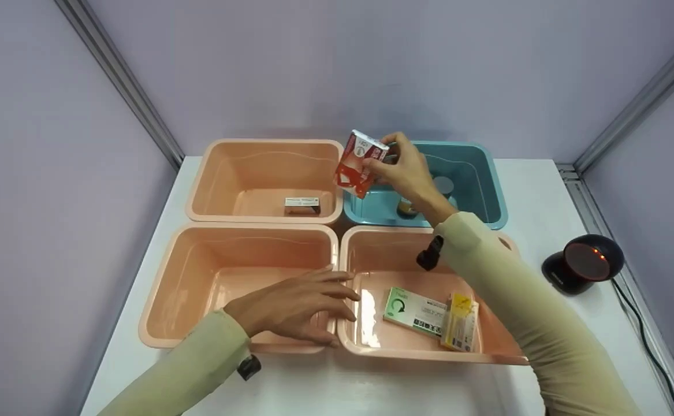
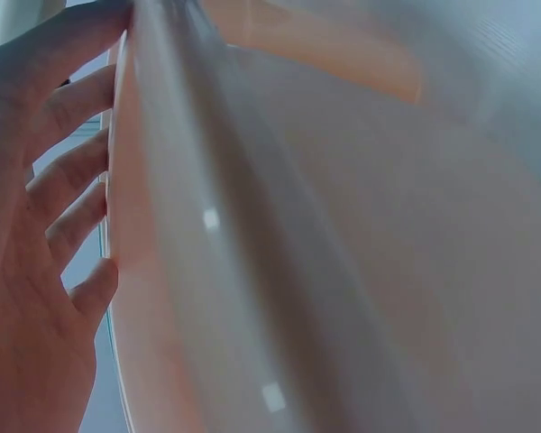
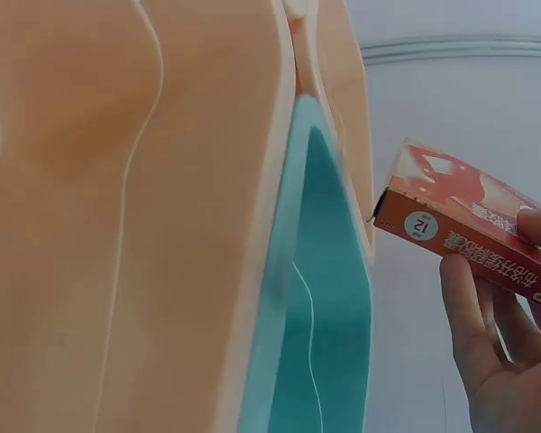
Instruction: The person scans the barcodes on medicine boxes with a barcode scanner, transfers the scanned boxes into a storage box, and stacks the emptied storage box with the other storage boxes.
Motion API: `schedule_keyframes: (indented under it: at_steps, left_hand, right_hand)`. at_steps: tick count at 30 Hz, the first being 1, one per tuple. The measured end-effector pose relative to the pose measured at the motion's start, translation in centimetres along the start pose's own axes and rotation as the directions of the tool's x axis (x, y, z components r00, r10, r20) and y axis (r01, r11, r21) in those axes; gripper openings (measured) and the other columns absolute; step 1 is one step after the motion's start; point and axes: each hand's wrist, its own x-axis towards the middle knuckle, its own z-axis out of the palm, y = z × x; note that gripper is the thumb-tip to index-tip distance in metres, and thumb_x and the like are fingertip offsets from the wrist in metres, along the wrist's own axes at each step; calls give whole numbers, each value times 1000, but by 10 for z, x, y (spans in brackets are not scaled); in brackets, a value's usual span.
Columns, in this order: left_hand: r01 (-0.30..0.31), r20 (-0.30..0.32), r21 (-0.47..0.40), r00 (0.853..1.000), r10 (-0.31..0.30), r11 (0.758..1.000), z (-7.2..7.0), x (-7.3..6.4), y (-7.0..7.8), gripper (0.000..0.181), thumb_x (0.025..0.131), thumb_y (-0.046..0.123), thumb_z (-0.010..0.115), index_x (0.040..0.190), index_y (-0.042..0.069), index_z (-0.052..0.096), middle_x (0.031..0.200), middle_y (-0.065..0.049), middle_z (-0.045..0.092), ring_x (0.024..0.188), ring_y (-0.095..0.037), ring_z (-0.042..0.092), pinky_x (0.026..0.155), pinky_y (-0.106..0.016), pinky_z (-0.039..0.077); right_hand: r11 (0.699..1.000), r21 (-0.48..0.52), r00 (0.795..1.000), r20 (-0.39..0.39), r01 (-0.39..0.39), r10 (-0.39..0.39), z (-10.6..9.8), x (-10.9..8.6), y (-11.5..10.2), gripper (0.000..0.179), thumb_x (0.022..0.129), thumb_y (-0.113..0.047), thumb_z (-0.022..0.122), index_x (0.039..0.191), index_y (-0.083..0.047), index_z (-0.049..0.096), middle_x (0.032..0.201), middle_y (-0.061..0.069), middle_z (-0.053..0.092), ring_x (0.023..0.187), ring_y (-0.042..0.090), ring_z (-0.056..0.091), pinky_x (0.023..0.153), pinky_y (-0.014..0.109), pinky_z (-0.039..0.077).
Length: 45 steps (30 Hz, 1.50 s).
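Note:
My right hand (image 1: 409,173) pinches a red and white medicine box (image 1: 361,163) between thumb and fingers. It is held up over the left rim of the blue bin (image 1: 481,173), next to the far left orange bin (image 1: 215,185). In the right wrist view the same medicine box (image 3: 469,216) shows its printed red side, with the thumb on one face and fingers beneath. My left hand (image 1: 302,303) has its fingers spread above the adjoining rims of the two near orange bins, holding nothing. The left wrist view shows the left hand (image 2: 36,244) beside an orange bin wall (image 2: 153,298).
Inside the near right orange bin (image 1: 371,351) lie a green and white box (image 1: 414,311) and a yellow and white box (image 1: 460,323). A small box (image 1: 302,205) sits in the far left bin. Bottles (image 1: 443,186) stand in the blue bin. A black scanner (image 1: 585,263) is at right.

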Motion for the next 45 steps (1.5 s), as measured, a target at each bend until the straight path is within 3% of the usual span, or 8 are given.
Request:
schedule_keyframes:
  at_steps: [8,13,18,26,29,36,41,45]
  left_hand:
    - [1,-6,-27,1000,-2,1000,1,-1,0,46,98,54,75,134,25,76,159,2,61,163,-32,38,137,-60,27]
    - [3,-4,-29,1000,-3,1000,2,0,0,47,99,55,74,135,25,75,159,3,61,163,-31,38,138,-58,26]
    - [0,3,-23,1000,0,1000,0,0,-2,46,98,54,76,134,24,76,159,2,61,163,-32,38,138,-57,25]
    - [20,6,-13,1000,-20,1000,-1,-3,0,46,99,54,75,135,26,75,160,4,61,164,-30,36,138,-57,26]
    - [12,-15,-2,1000,-12,1000,0,-4,1,45,99,55,75,133,26,76,159,4,62,163,-30,38,138,-58,27]
    - [6,-16,11,1000,-6,1000,1,-4,2,45,99,56,74,134,27,75,161,3,61,163,-30,38,137,-59,25]
    - [23,0,14,1000,-23,1000,0,-2,1,46,99,56,74,135,28,75,161,4,60,163,-29,38,138,-58,24]
    - [28,8,6,1000,-28,1000,-1,-1,2,47,98,56,75,136,28,75,161,4,60,164,-29,37,139,-58,22]
  right_hand:
    - [971,222,996,29,-87,82,48,8,-6,37,105,-25,75,133,-7,57,120,11,61,107,28,77,88,38,71]
    - [934,340,991,111,-112,78,62,8,-7,51,105,-22,74,148,-6,52,136,17,59,124,31,72,109,46,63]
    - [935,354,973,226,-35,-49,61,3,-2,55,106,-21,73,155,-10,51,153,15,57,140,27,62,122,48,53]
    - [960,276,936,327,39,-132,34,-14,19,43,108,-18,68,146,-1,58,147,19,62,134,36,65,110,47,62]
    - [962,272,902,406,32,-145,22,-27,29,39,108,-16,67,142,3,60,142,24,64,130,41,67,107,47,64]
    - [972,232,789,604,-41,-111,-4,-61,50,36,106,-11,68,134,10,63,128,29,72,116,36,76,104,46,66]
    - [1000,-24,695,718,-7,22,-15,-76,72,36,107,-25,69,134,-2,70,128,14,76,118,30,74,105,36,62]
    - [959,-259,624,770,112,135,-16,-84,94,37,105,-30,71,134,-8,72,129,10,77,119,25,72,108,42,60]
